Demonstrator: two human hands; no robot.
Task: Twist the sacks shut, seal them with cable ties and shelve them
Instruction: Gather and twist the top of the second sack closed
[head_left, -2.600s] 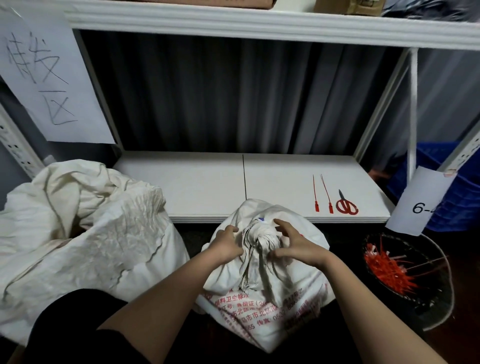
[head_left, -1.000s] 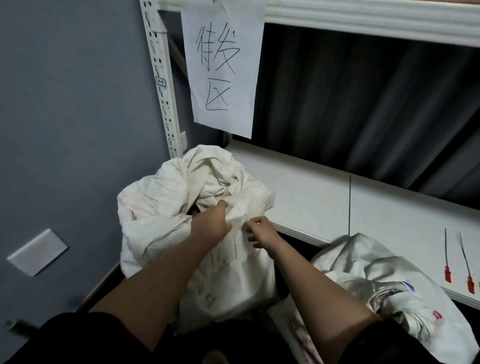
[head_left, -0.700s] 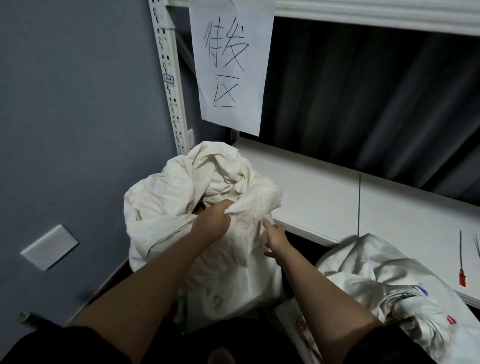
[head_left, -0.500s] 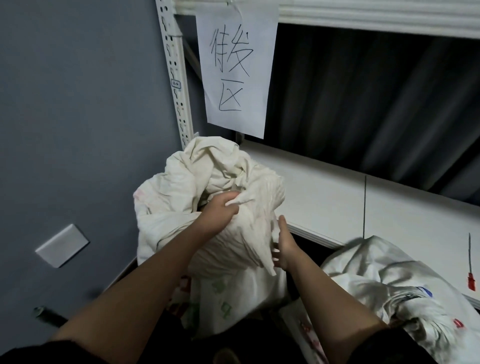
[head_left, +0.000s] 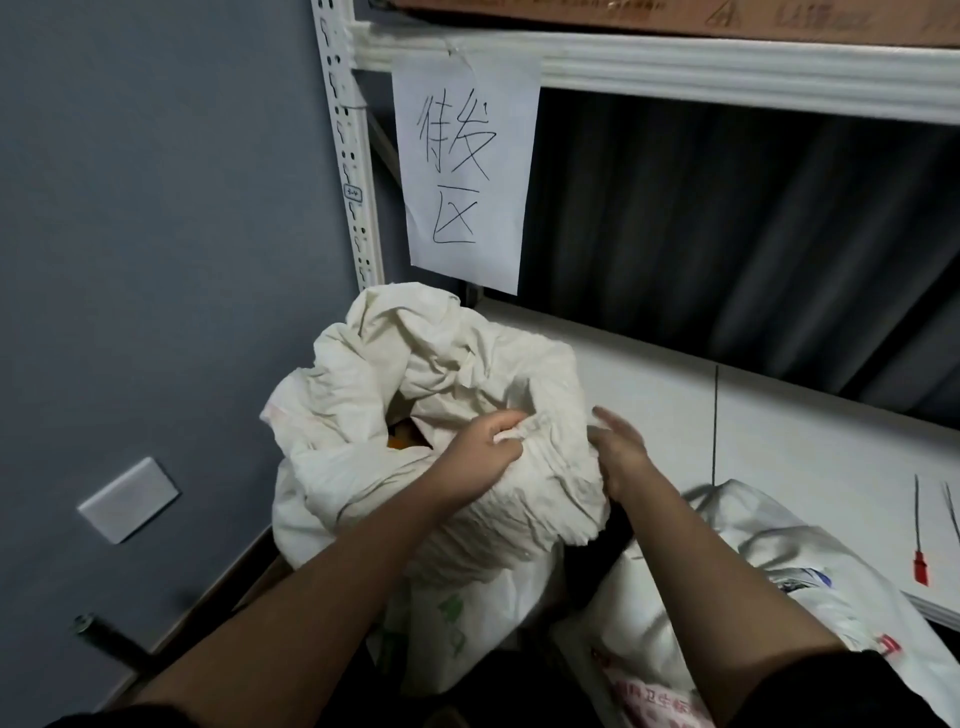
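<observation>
An open cream sack (head_left: 395, 395), standing by the shelf (head_left: 779, 441), is gripped at its rim by the left hand (head_left: 480, 452); the right hand's (head_left: 621, 452) spread fingers (head_left: 610, 422) are pressed against its side.

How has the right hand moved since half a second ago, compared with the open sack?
Yes. The right hand has risen along the open sack, from beside its lower fold to near the bunched rim held by the left hand.
</observation>
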